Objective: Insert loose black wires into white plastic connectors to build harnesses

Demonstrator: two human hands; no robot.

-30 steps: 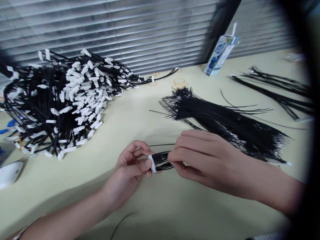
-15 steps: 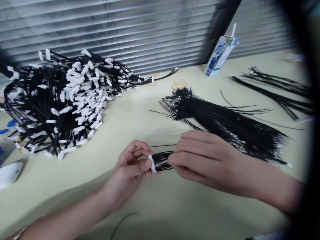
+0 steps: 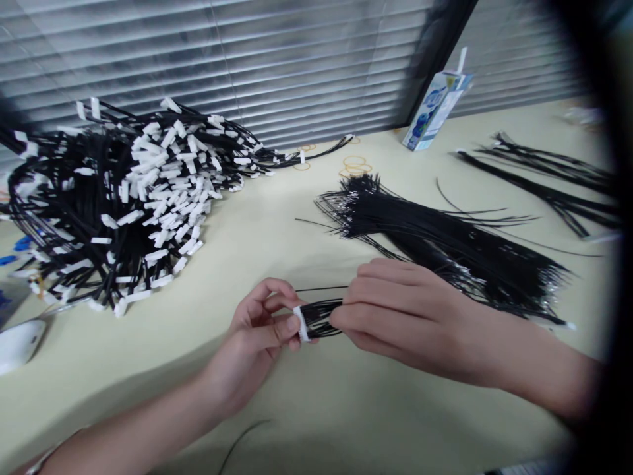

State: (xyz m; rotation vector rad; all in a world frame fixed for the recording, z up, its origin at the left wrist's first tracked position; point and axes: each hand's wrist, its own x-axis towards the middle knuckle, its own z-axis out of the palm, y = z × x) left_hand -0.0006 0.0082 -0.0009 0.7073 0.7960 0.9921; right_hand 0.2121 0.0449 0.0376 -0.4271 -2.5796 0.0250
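"What's in that left hand (image 3: 262,336)?"

"A white connector housing (image 3: 302,324), pinched between thumb and fingers, just below the centre of the frame. It stands roughly upright, with thin black wires (image 3: 322,318) running out of it to the right."

"And the right hand (image 3: 405,316)?"

"Fingers drawn in close together on those wires, a little right of centre. Its fingertips are tucked out of sight, so I can't tell how many strands it has. One lone wire (image 3: 321,288) stretches between the two hands, above the others."

"What's that dark sheaf behind the right hand?"

"A thick bundle of loose black wires (image 3: 440,231), right of centre, with shiny metal tips at its ends. More cables (image 3: 548,181) lie at the upper right."

"That's quite a heap at the upper left."

"Cable harnesses (image 3: 163,178), black with white connectors, piled against the window blinds (image 3: 277,59). There's a white computer mouse (image 3: 20,345) below them, at the left edge."

"And toward the top?"

"A drink carton (image 3: 432,115) with a straw, upper right, and some yellowish rubber bands (image 3: 355,166) on the pale table (image 3: 366,415), nearer the middle."
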